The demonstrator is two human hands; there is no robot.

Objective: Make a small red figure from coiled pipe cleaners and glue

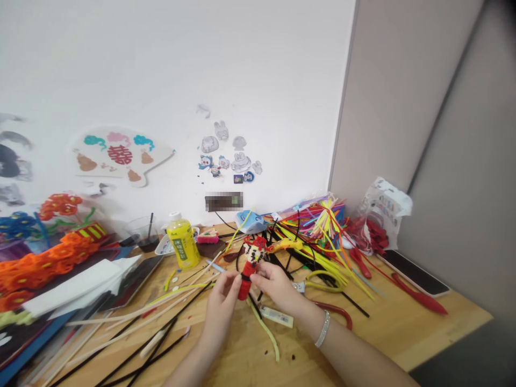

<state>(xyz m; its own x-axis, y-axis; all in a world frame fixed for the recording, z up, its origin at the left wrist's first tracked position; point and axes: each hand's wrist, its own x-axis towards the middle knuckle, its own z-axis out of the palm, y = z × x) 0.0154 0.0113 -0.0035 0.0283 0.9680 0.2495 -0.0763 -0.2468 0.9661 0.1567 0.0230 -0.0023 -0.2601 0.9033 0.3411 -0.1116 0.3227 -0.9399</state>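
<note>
Both my hands meet over the wooden table on a small figure made of pipe cleaners, red in its body with a white, red and black head. My left hand pinches the red lower part from the left. My right hand, with a silver bracelet on its wrist, grips the figure from the right, fingers curled round it. A yellow pipe cleaner trails from under the hands toward me.
Loose pipe cleaners in many colours lie heaped at the back right and scattered in front. A yellow bottle, a cup with a straw, orange pipe-cleaner flowers, yellow-handled pliers, red pliers and a phone surround the hands.
</note>
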